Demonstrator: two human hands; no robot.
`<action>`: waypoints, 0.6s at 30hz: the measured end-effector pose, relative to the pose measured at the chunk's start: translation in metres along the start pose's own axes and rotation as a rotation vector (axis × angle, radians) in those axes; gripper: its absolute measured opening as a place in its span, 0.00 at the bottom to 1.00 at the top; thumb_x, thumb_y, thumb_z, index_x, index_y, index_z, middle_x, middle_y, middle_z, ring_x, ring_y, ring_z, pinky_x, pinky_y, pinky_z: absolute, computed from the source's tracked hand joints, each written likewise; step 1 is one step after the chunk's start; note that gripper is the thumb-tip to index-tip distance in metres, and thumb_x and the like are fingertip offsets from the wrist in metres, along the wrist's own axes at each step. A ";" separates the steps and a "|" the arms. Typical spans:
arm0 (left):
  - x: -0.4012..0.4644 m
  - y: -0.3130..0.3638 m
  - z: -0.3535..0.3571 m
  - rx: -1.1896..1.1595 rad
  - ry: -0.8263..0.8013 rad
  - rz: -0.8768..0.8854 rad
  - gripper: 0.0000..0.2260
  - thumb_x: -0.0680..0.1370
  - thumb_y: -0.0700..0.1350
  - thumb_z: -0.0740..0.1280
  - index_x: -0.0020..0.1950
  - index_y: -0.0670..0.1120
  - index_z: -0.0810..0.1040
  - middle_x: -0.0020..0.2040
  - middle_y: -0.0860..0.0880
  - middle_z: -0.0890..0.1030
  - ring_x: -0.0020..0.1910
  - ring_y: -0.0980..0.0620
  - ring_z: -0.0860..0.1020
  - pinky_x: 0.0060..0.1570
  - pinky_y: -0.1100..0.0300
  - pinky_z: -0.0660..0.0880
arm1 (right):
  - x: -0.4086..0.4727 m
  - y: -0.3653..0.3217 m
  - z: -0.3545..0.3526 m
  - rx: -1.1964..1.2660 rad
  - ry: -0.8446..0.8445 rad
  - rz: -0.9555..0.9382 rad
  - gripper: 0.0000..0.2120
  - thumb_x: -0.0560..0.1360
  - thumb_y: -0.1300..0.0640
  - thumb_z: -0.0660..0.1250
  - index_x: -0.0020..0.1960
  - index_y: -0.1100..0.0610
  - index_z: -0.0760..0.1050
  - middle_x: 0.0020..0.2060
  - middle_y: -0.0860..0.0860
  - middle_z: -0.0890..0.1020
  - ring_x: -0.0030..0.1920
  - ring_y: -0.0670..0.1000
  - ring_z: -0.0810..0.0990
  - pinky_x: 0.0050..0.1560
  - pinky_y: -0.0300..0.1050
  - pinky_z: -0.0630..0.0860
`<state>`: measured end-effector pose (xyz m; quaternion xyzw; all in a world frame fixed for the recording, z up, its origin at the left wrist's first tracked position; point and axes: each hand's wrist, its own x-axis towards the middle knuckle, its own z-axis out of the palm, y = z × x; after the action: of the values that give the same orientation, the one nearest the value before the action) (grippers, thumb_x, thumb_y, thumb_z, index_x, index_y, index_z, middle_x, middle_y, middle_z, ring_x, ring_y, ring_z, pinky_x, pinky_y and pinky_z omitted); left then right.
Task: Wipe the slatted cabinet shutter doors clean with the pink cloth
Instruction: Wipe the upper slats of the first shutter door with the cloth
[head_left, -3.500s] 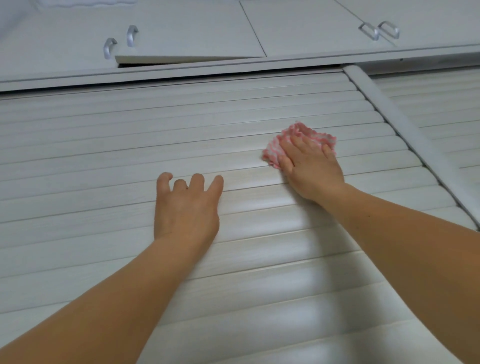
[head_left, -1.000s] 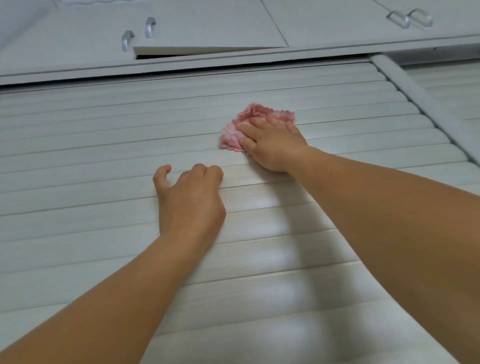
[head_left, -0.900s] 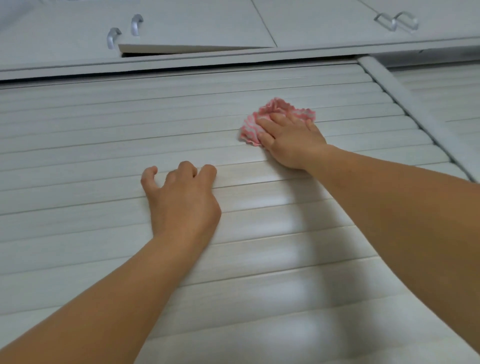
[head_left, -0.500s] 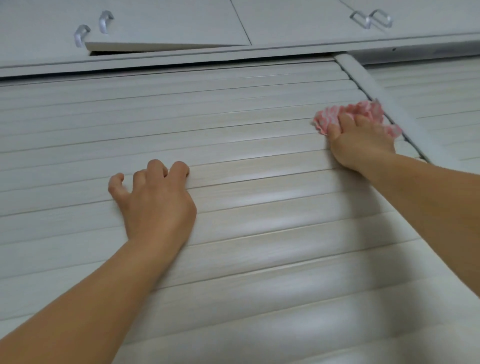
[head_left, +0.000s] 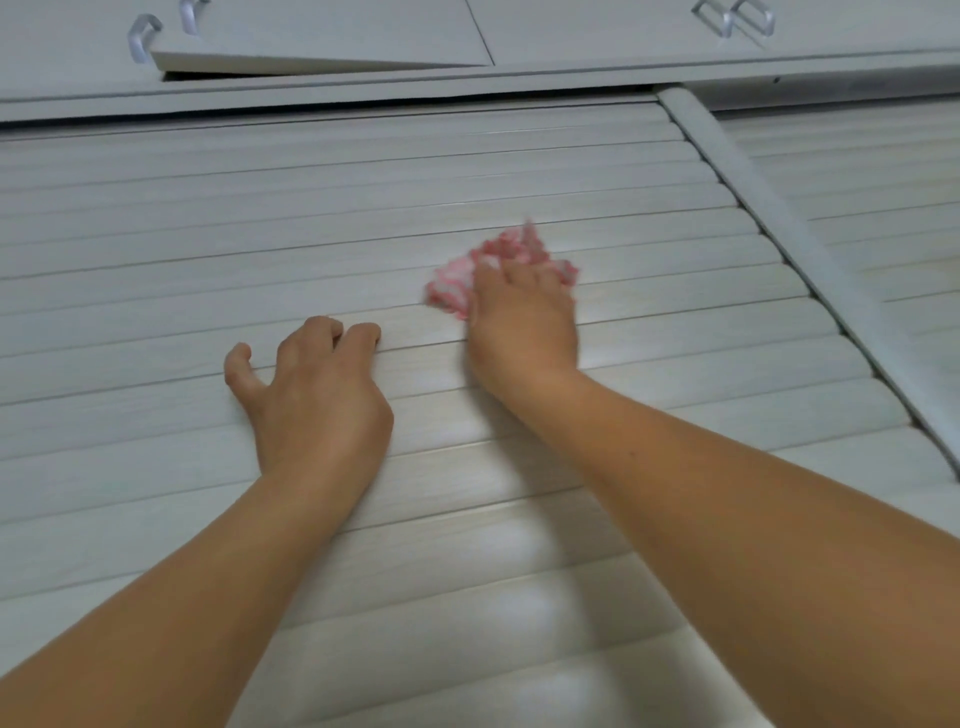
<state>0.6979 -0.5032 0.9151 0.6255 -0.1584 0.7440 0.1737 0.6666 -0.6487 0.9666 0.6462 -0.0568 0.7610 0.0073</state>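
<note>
Head view, close, facing shutter (head_left: 311, 234).

We find open slat surface on the shutter (head_left: 208, 249) to the left of and above the left hand (head_left: 317, 395) — nothing lies on it. On the right, a raised upright post (head_left: 779, 234) bounds travel. Above, a cabinet door (head_left: 322, 36) stands ajar — its lower edge projects outward.

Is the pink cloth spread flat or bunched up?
Bunched. The pink cloth sits crumpled under the right hand on the shutter door, with rumpled folds poking out around the fingers.
</note>
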 end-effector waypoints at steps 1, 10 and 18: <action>-0.002 0.003 0.000 -0.005 0.003 0.012 0.21 0.74 0.35 0.57 0.63 0.52 0.72 0.61 0.48 0.70 0.62 0.48 0.68 0.67 0.44 0.44 | -0.002 -0.010 0.002 0.022 -0.003 -0.073 0.19 0.80 0.56 0.54 0.71 0.54 0.65 0.68 0.54 0.70 0.68 0.58 0.65 0.64 0.50 0.61; -0.017 0.023 0.005 -0.024 0.009 0.073 0.19 0.72 0.33 0.61 0.59 0.50 0.75 0.59 0.47 0.73 0.60 0.46 0.69 0.65 0.45 0.47 | -0.013 0.036 -0.023 0.020 0.061 -0.269 0.14 0.76 0.61 0.61 0.60 0.58 0.77 0.64 0.56 0.76 0.61 0.60 0.75 0.58 0.53 0.70; -0.017 0.017 0.001 0.028 -0.025 0.114 0.23 0.72 0.32 0.58 0.62 0.51 0.74 0.59 0.49 0.74 0.60 0.48 0.70 0.66 0.43 0.46 | 0.000 0.153 -0.050 -0.167 0.021 0.037 0.16 0.80 0.54 0.55 0.61 0.60 0.74 0.69 0.58 0.68 0.59 0.64 0.71 0.58 0.54 0.67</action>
<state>0.6937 -0.5198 0.8978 0.6270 -0.1853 0.7471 0.1201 0.6043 -0.7964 0.9471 0.6341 -0.1319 0.7605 0.0477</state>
